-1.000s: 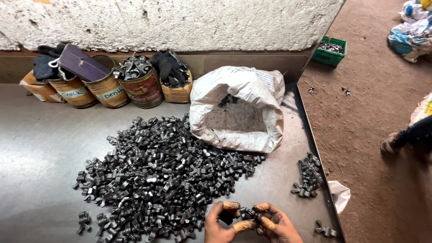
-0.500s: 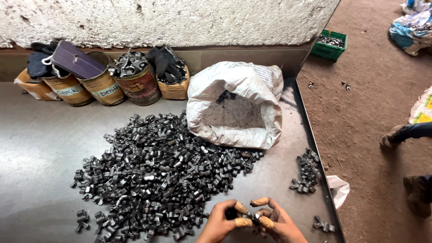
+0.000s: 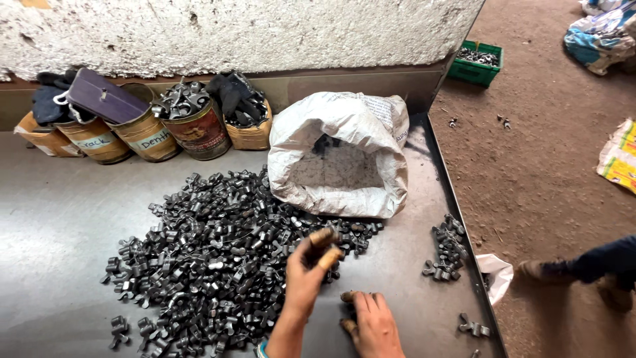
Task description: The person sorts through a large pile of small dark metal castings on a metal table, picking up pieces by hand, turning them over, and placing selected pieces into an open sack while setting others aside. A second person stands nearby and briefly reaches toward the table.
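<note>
Risk I see: my left hand [image 3: 306, 278], fingers pinched over the metal parts pile [image 3: 218, 245], may scatter pieces while my right hand [image 3: 374, 325] rests flat, empty.

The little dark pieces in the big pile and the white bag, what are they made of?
The little dark pieces look like metal, perhaps forged steel: dull grey-black with faint glints. The white bag looks like woven plastic sacking: crinkled, matte, folded open at the rim.
</note>
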Motion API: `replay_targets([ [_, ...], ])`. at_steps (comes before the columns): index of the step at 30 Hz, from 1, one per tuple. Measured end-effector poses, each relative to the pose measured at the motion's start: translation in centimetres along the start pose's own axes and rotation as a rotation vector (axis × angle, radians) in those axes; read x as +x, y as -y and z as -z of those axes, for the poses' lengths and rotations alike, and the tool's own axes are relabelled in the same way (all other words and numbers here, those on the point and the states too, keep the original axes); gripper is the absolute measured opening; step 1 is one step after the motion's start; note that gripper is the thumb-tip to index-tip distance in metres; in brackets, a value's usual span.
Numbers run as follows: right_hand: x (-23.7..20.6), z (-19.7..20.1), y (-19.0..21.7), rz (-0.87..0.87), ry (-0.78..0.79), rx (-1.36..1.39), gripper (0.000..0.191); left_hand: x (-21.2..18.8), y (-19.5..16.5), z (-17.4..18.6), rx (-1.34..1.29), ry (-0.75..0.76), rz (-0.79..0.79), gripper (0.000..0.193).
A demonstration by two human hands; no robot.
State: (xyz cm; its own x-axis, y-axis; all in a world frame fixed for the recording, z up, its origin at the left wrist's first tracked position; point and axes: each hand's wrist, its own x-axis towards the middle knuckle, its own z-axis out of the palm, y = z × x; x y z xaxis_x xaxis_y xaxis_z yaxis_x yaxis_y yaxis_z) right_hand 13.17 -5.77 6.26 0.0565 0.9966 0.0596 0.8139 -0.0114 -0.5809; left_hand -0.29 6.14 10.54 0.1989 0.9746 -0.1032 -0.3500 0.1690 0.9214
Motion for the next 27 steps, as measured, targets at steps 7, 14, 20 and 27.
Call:
replay_targets([
  [7,-0.3,-2.2,-5.3,-0.194,-0.026,0.523,0.048,-5.7,4.4,2.2,0.446,-0.087,-0.061,0.054],
  [14,-0.8,-3.3,-10.4,-0.279,0.007,1.351,0.059,-8.8,7.9,2.5,0.890,0.069,-0.756,0.060],
  [20,-1.4,-3.3,-10.2,-0.294,0.051,1.498,0.057,-9.3,9.5,3.3,0.961,0.038,-0.975,0.024],
  [27,-1.1,-0.8,-8.8,-0.307,0.174,1.473,0.065,-8.3,12.3,4.3,-0.022,-0.097,0.145,0.015],
])
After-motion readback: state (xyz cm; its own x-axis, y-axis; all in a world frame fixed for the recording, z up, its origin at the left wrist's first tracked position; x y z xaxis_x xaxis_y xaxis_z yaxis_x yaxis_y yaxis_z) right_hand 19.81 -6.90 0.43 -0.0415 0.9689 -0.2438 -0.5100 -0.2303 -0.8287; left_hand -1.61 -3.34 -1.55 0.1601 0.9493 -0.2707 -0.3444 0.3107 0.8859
